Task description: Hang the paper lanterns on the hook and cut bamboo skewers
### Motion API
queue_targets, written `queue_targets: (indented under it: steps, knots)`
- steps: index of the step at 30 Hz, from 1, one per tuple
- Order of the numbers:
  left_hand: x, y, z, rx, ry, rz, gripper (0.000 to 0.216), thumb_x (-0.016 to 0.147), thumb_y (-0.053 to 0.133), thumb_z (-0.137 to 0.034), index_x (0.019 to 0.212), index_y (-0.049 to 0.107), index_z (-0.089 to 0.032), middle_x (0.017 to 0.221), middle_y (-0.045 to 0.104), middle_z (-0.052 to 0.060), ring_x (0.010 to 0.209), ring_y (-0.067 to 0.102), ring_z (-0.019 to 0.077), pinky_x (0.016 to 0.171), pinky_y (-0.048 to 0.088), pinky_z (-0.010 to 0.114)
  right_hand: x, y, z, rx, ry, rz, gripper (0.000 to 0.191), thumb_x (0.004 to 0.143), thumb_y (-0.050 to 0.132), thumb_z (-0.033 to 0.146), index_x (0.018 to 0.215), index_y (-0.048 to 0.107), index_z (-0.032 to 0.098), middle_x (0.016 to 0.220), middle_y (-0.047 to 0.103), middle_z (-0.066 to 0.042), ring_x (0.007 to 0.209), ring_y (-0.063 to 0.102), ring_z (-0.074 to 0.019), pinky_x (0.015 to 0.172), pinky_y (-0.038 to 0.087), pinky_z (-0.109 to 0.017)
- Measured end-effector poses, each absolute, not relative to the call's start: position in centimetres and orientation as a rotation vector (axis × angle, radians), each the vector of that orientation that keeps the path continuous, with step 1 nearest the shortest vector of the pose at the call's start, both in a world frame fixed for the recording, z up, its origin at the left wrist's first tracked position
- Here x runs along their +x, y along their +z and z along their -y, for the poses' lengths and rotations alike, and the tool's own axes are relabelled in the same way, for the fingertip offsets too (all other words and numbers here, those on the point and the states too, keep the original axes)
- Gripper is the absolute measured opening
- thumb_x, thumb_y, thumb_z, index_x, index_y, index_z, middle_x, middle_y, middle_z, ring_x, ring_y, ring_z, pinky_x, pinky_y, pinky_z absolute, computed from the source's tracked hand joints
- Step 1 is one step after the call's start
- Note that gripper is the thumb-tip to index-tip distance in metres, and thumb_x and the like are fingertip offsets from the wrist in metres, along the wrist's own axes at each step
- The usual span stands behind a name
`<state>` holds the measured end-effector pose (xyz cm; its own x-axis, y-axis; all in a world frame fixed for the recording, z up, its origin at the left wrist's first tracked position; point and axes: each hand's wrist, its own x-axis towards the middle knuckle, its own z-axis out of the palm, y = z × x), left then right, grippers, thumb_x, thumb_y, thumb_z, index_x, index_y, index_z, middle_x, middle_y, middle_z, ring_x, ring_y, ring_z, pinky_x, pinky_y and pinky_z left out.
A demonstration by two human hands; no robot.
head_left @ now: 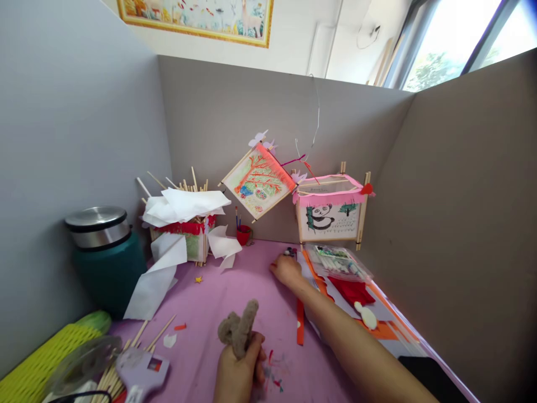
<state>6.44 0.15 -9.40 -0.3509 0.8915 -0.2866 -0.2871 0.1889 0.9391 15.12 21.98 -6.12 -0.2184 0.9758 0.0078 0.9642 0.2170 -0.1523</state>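
Observation:
My left hand (pixel 241 366) is closed around the base of a lumpy grey-brown clay-like figure (pixel 242 329), low in the middle of the view. One thick, rounded part of the figure sticks up and a smaller lump juts to the left. My right hand (pixel 287 271) reaches far forward to the back of the table, its fingers curled down. Just behind those fingers lie several small dark pieces (pixel 289 252); whether the fingers grip one is hidden. An orange strip (pixel 300 322) lies beside my right forearm.
Left stand a teal jar (pixel 107 263) and a stick-filled box (pixel 191 246) under white paper. A lavender glue gun (pixel 141 372) lies in front, near wooden sticks (pixel 161 333). A picture lantern (pixel 260 182) hangs behind; a panda-picture box (pixel 329 215) and marker pouch (pixel 335 260) are right.

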Motion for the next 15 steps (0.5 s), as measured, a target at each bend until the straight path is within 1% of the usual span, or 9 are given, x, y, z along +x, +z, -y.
queue_targets:
  steps: [5, 9, 12, 15]
  knots:
    - [6.3, -9.5, -0.2, 0.65, 1.397, -1.39, 0.036, 0.066, 0.06, -0.05, 0.063, 0.059, -0.014, 0.039, 0.05, -0.002, 0.03, 0.039, 0.007, 0.034, 0.03, 0.019, 12.6, -4.7, -23.6, -1.82, 0.284, 2.39, 0.029, 0.088, 0.05, 0.034, 0.111, 0.054, 0.015, 0.108, 0.058, -0.007, 0.092, 0.058, -0.0176, 0.078, 0.05, -0.037]
    - [6.1, -9.2, 0.0, 0.649, 1.339, -1.393, 0.037, 0.068, 0.06, -0.05, 0.063, 0.058, -0.013, 0.039, 0.05, -0.002, 0.032, 0.041, 0.0074, 0.035, 0.031, 0.019, 13.6, -2.7, -23.2, -1.679, 0.325, 2.469, 0.03, 0.089, 0.048, 0.037, 0.109, 0.055, 0.016, 0.106, 0.059, -0.006, 0.09, 0.059, -0.0168, 0.078, 0.049, -0.036]
    - [6.1, -9.0, 0.1, 0.627, 1.327, -1.381, 0.036, 0.068, 0.061, -0.049, 0.061, 0.057, -0.014, 0.036, 0.049, -0.003, 0.032, 0.04, 0.0076, 0.035, 0.032, 0.019, 16.9, -1.5, -21.4, -1.668, 0.323, 2.521, 0.031, 0.088, 0.046, 0.041, 0.094, 0.063, 0.016, 0.091, 0.065, -0.005, 0.082, 0.06, -0.017, 0.073, 0.046, -0.031]
    - [6.3, -8.7, 0.2, 0.622, 1.322, -1.375, 0.034, 0.067, 0.062, -0.048, 0.06, 0.056, -0.015, 0.034, 0.047, -0.004, 0.03, 0.04, 0.0086, 0.035, 0.033, 0.02, 20.8, -1.4, -18.0, -1.77, 0.293, 2.542, 0.031, 0.08, 0.053, 0.043, 0.072, 0.066, 0.016, 0.075, 0.067, -0.008, 0.075, 0.062, -0.021, 0.064, 0.041, -0.028]
